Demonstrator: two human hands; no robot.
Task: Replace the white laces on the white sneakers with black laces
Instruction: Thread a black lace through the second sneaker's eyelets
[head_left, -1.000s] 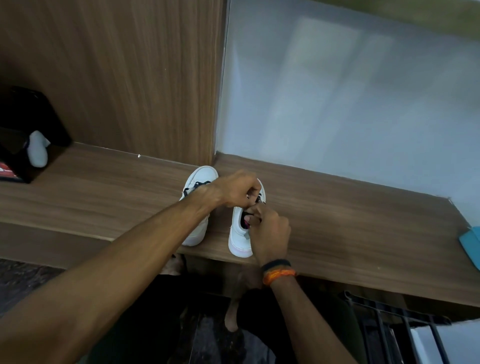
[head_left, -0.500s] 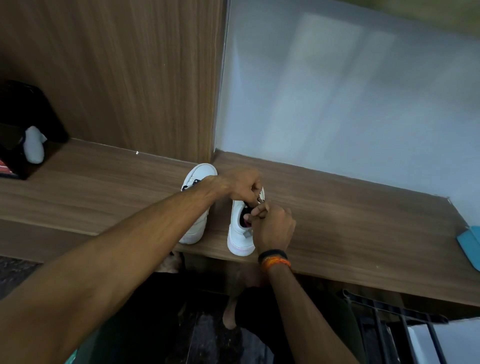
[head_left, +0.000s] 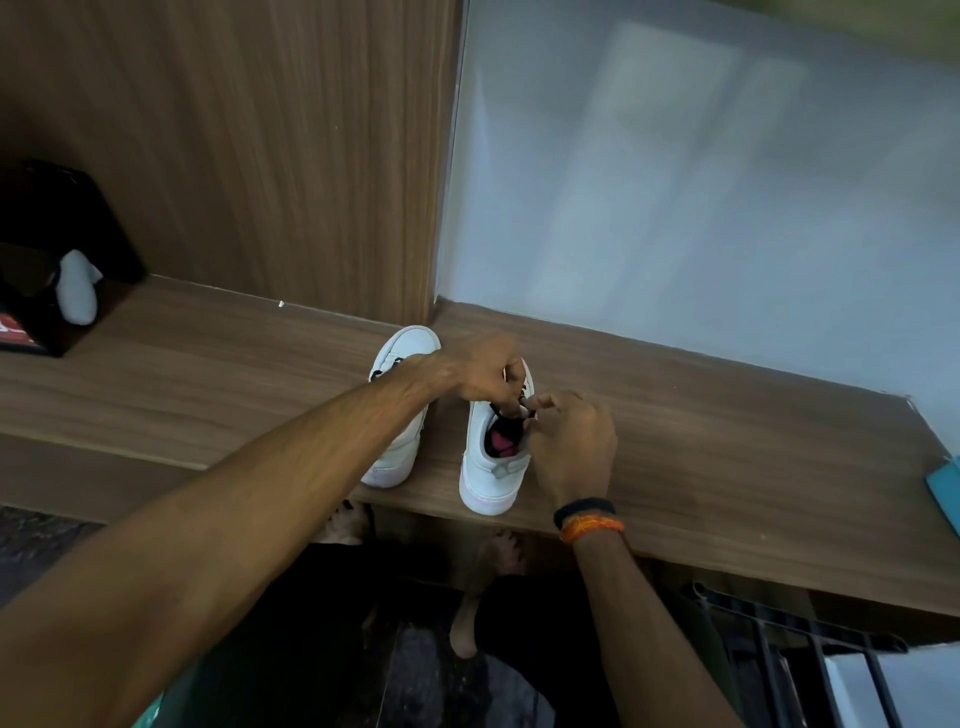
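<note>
— White, both of them: two sneakers stand side by side on the wooden shelf (head_left: 727, 457), heels toward the near edge. Which one is being handled?

— The right sneaker (head_left: 491, 467). Both hands meet over its tongue opening, where pink lining shows. The left hand (head_left: 480, 369) reaches across from the left with its fingers curled, pinching a black lace (head_left: 511, 413) at the top eyelets.

— And the other hand?

— The right hand (head_left: 571, 447) sits just right of the shoe, fingers bent, its fingertips nipping the same black lace beside the left hand's. Black and orange bands (head_left: 589, 519) circle that wrist.

— The left sneaker (head_left: 402, 410)?

— Partly hidden under the left forearm. A bit of black lace shows near its toe; no hand is on it.

— Anything else around?

— A dark box (head_left: 31, 322) with a white object (head_left: 78, 286) leaning on it at the far left of the shelf, a teal thing (head_left: 945, 493) at the right edge, and a black rack (head_left: 789, 649) low on the right. Bare feet (head_left: 348, 525) show below the shelf.
</note>
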